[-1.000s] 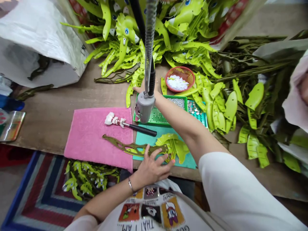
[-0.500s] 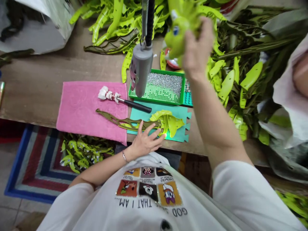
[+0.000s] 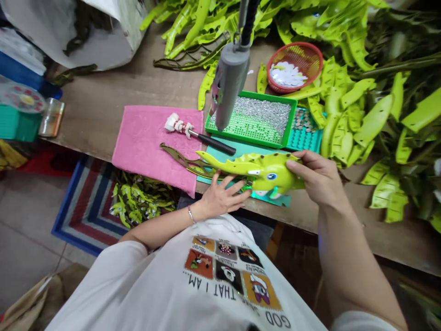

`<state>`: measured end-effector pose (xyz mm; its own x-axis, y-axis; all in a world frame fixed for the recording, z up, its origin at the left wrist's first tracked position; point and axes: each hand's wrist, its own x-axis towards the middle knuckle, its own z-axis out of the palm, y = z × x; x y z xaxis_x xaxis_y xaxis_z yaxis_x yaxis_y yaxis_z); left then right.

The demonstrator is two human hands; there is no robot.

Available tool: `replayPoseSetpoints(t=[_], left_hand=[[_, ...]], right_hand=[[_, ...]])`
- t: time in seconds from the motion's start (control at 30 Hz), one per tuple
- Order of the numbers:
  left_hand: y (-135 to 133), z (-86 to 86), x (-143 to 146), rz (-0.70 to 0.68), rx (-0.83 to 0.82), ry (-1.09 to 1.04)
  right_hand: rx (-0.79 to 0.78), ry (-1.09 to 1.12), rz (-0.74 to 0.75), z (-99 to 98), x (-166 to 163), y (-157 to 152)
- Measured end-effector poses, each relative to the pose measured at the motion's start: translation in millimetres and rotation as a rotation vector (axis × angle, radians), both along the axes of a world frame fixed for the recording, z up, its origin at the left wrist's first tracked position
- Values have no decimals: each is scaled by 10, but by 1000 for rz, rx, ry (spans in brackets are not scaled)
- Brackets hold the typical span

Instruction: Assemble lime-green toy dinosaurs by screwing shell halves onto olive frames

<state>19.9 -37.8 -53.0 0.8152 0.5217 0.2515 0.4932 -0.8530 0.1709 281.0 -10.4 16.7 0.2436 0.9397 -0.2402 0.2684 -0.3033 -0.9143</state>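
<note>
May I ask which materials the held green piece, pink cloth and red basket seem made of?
Held green piece: probably moulded plastic, fairly glossy, judging by its smooth, highlighted surface.
Pink cloth: apparently towelling, matt, with a softly textured surface; fibre unclear.
Red basket: likely plastic, slightly shiny, with regular openwork walls.

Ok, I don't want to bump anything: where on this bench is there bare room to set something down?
The widest bare patch is bench between the white sack and pink towel. The towel's left side is free too. Crowded: around the teal mat, by the left hand and the lime dinosaur-head piece; and the right side, heaped with plastic parts.
</note>
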Motion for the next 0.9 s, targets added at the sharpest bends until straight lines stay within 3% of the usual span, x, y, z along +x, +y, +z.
replayPoseSetpoints(t=[0.1,0.3,0.43,0.57,0.7,0.9], left_hand=[[-8,-11,3,7,8,-2],[-8,-8,-1,1,-11,-15],[11,27,-12,7,1,-41],[25,47,-7,12,4,-65],[2,75,10,32,3,-72],[-34,124,22,42,82,-108]], right_hand=[[115,-200,110,-76,-30,61],[299,-539,348,-144,346,-294],[371,-665,438,-181,403,-373],[445,-614,489,-193,485,-270],[506,-505,449,-100,581,-234],[539,-417,494,-103,463,-213]])
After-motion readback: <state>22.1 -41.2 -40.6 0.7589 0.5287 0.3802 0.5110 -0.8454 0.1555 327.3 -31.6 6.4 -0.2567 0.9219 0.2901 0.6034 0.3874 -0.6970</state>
